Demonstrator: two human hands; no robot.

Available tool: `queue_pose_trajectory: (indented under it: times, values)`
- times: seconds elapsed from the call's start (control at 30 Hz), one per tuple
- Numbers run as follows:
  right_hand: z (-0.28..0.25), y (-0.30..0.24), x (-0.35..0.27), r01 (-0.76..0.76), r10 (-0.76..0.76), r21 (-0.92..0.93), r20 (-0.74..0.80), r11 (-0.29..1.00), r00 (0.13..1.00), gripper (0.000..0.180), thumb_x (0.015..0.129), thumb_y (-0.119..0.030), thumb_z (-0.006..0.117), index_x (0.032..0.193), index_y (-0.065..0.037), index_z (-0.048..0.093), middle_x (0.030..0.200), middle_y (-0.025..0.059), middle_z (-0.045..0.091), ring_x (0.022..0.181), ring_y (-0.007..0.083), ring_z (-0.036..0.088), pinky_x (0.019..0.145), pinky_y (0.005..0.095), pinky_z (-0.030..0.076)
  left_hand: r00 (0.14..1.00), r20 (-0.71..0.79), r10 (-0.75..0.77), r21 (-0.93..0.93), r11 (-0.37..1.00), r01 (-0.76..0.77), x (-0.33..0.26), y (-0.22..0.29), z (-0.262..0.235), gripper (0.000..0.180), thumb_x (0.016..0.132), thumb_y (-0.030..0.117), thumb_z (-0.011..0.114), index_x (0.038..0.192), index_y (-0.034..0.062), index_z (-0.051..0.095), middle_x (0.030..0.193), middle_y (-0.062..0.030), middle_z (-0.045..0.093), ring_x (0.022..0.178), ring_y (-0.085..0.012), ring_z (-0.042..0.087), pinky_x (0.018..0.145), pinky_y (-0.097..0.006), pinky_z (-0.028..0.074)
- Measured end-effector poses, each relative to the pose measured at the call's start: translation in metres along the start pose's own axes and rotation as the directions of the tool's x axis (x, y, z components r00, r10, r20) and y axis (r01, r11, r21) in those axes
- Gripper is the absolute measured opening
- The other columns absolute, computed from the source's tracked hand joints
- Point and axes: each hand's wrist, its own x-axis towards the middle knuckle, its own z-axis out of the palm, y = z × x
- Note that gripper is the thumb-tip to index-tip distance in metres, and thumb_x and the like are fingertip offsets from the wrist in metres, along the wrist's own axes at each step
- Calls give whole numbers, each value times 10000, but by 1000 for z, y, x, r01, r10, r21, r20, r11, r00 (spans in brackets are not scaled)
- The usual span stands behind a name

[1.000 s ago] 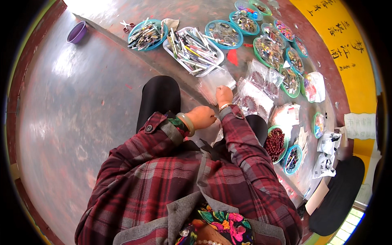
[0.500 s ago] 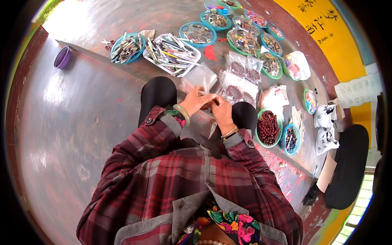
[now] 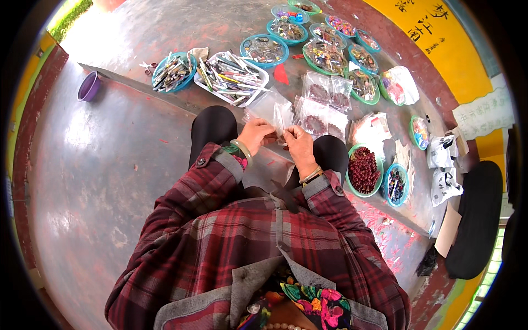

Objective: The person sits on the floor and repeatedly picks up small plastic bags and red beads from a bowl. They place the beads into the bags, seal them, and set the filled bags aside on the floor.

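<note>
Between my knees, a small clear plastic bag (image 3: 282, 116) is pinched at its edge by both hands. My left hand (image 3: 256, 135) grips one side with its fingertips closed. On the other side my right hand (image 3: 300, 147) has thumb and finger pressed together on the bag. Whether anything lies inside it is too faint to tell. Just beyond my hands lies a stack of clear bags (image 3: 263, 103). To its right are bagged dark red bead bracelets (image 3: 315, 125), with further bagged bracelets (image 3: 324, 88) behind them.
A white tray of pens (image 3: 263, 94) and a blue bowl of pens (image 3: 190, 78) stand ahead. Several bowls of trinkets (image 3: 324, 56) fill the far right. Nearer right are a bowl of dark red beads (image 3: 363, 170) and a blue bowl (image 3: 406, 179). A purple basin (image 3: 89, 87) sits left.
My hands have moved slightly apart, the right one turning more upright. The clear bag now shows upright between my fingertips. The whole view has shifted a little.
</note>
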Motion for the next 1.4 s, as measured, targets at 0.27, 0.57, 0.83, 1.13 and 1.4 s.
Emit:
queue_pose_trajectory:
  times: [0.27, 0.57, 0.83, 1.13, 1.4]
  values:
    - [0, 4, 5, 243, -289, -382, -67, 892, 955, 133, 821, -176, 589, 842, -46, 604, 745, 139, 636, 647, 270, 621, 585, 352, 483, 997, -38, 70, -107, 992, -74, 12, -9, -12, 141, 779, 28, 611, 870, 2, 507, 842, -90, 571, 745, -200, 608, 674, -302, 524]
    - [5, -12, -9, 425, -495, -653, 89, 626, 864, 99, 806, -153, 591, 864, -74, 581, 807, 141, 615, 731, 348, 590, 613, 400, 464, 938, -125, 323, 584, 789, -194, 1, 3, 9, 469, 762, 91, 681, 1160, 28, 442, 816, -52, 570, 720, -118, 573, 626, -243, 489]
    - [3, -9, -7, 408, -473, -589, 49, 697, 880, 98, 809, -147, 580, 857, -62, 581, 803, 146, 621, 748, 340, 600, 629, 391, 471, 979, -44, 200, 235, 954, -184, 2, 3, -2, 332, 789, 43, 628, 1100, 30, 511, 789, -49, 576, 664, -108, 556, 594, -240, 442]
    - [1, -4, -2, 416, -489, -637, 68, 649, 869, 112, 822, -158, 573, 856, -51, 563, 745, 151, 614, 683, 324, 605, 569, 368, 465, 979, -165, 119, 563, 826, -6, 13, -7, -17, 398, 719, 59, 605, 1098, 0, 496, 797, -84, 586, 688, -136, 565, 662, -252, 455]
    - [6, -8, -11, 681, -567, -688, 466, 250, 679, 23, 815, -98, 501, 803, -78, 505, 653, 127, 538, 619, 328, 570, 539, 420, 447, 630, 27, 776, 977, 113, -181, 16, -9, -18, 372, 637, 39, 603, 1002, -22, 562, 922, -167, 587, 860, -325, 578, 798, -363, 464]
